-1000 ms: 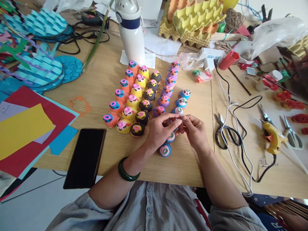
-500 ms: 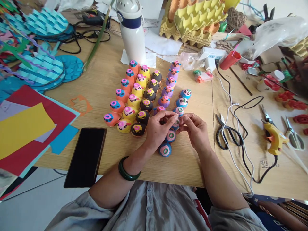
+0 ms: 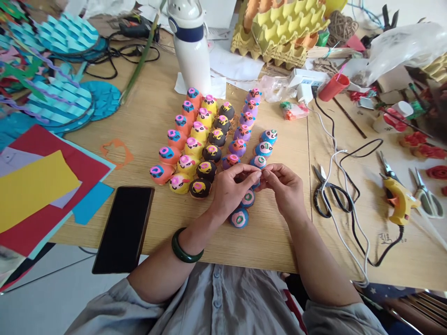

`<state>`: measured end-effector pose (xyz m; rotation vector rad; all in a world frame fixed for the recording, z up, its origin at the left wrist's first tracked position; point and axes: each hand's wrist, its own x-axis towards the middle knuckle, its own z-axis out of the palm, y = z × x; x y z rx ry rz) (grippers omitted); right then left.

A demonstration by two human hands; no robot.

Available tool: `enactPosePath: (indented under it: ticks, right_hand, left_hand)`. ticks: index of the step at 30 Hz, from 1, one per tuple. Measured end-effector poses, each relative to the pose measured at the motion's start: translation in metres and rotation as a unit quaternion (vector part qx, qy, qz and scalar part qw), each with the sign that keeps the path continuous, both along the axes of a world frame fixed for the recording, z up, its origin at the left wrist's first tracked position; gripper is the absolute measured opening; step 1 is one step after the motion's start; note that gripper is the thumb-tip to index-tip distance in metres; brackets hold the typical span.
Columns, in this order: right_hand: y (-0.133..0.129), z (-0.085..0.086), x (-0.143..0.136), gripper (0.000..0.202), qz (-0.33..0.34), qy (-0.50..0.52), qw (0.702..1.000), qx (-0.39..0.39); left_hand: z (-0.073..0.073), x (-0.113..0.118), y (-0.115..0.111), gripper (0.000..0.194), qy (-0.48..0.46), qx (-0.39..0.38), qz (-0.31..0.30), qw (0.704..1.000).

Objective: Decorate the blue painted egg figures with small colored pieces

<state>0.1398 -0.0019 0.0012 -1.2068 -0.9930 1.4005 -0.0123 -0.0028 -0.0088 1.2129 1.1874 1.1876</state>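
My left hand and my right hand meet fingertip to fingertip over a row of blue painted cups with pink tops and green rings. Both are closed in a pinch; whatever lies between the fingertips is too small to make out. The fingers partly cover a blue cup in the middle of that row. To the left stand rows of purple, black, yellow and orange painted cups, with coloured faces on top.
A phone lies front left beside coloured paper. A white bottle stands behind the cups, near egg trays. On the right are black scissors, cables, and a yellow glue gun.
My fingertips have come together from slightly apart, and now cover more of the blue cup beneath. The cups have not visibly moved.
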Motion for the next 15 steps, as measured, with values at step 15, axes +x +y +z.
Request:
enactPosePath:
  ticks: [15]
  right_hand:
    - [-0.0042, -0.0007, -0.0040, 0.024, -0.025, -0.039, 0.997, 0.056]
  left_hand:
    - [0.0004, 0.0006, 0.0006, 0.020, -0.027, -0.013, 0.003, 1.000]
